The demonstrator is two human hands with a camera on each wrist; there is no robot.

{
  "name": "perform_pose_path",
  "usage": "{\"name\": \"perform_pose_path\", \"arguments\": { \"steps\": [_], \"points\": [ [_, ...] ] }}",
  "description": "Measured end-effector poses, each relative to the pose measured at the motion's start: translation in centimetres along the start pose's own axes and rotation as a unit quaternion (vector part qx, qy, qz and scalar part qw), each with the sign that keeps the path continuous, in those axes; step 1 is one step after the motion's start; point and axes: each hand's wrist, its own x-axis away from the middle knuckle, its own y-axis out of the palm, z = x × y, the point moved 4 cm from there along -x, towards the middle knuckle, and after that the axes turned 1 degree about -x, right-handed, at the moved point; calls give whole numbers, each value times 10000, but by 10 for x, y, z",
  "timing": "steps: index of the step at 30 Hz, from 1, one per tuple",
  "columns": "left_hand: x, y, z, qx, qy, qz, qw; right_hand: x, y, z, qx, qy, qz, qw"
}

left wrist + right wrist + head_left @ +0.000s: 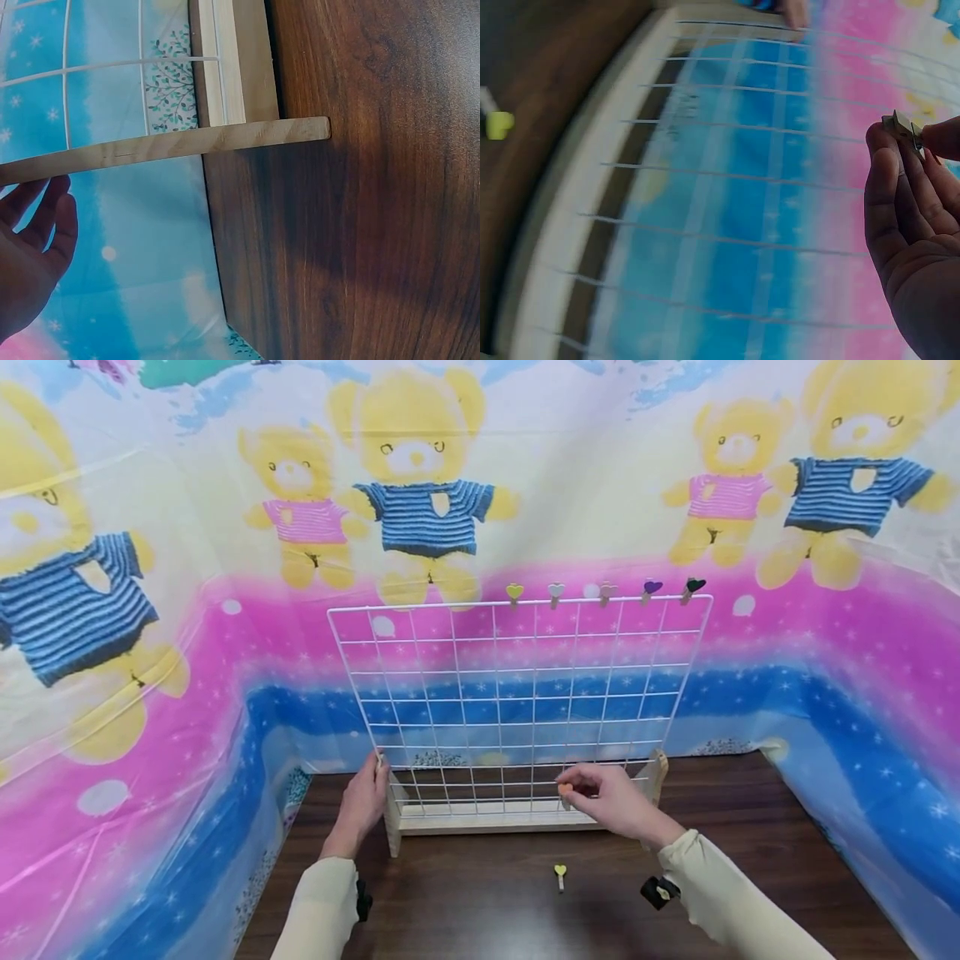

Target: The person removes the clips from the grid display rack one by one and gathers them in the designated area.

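Within right hand (613,798), 1 orange clip (565,790)

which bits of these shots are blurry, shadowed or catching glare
Head view: mostly crisp, soft sheen on the near tabletop; left wrist view: dark shadow on the tabletop below the wooden side piece, pale glare at upper right; right wrist view: white grid and yellow clip blurred, right hand shaded.

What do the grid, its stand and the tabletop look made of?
Grid: probably coated metal wire; thin, straight bars with an even white finish.
Stand: pale wood, seemingly unpainted; grain lines show.
Tabletop: dark brown wood or wood-look laminate, slightly glossy; streaky grain and a soft light reflection.
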Motion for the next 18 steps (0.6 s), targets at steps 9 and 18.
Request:
{"name": "perform_pose_path", "arguments": {
  "steps": [9,18],
  "points": [
    [1,-2,1,-25,127,112,9999,24,26,62,-158,263,-46,9995],
    [1,-1,0,-7,-51,-63,10000,40,46,106,-10,307,-127,9994]
  ]
}}
